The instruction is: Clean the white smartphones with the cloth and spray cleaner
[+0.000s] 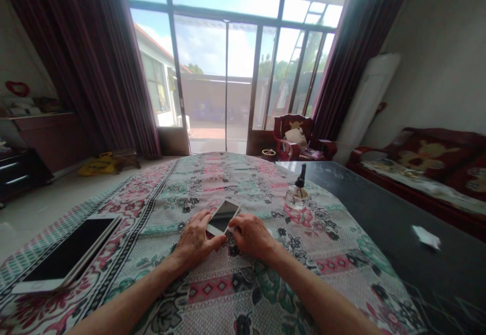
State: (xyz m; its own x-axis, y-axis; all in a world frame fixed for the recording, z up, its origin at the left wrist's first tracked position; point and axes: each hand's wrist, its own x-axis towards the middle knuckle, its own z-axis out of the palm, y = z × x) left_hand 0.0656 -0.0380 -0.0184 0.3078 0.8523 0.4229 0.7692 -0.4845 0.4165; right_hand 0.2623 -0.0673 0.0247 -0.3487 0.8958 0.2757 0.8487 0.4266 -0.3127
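Note:
A white smartphone (223,217) with a dark screen lies tilted between my hands, just above or on the patterned tablecloth (212,173); I cannot tell which. My left hand (197,236) grips its left side, with fingers along the far edge and the thumb at the near edge. At the phone's lower right edge, my right hand (250,234) is closed, its fingers curled and pinched. A small whitish bit shows at those fingertips, too small to name. Beyond the right hand stands a clear glass bottle (296,197) with a black pump top.
At the left a white tablet (68,254) with a black screen lies on the cloth. A dark tabletop (372,223) adjoins on the right, with a crumpled white tissue (427,237) on it. A red wooden chair (283,132) and sofa (429,148) stand farther off.

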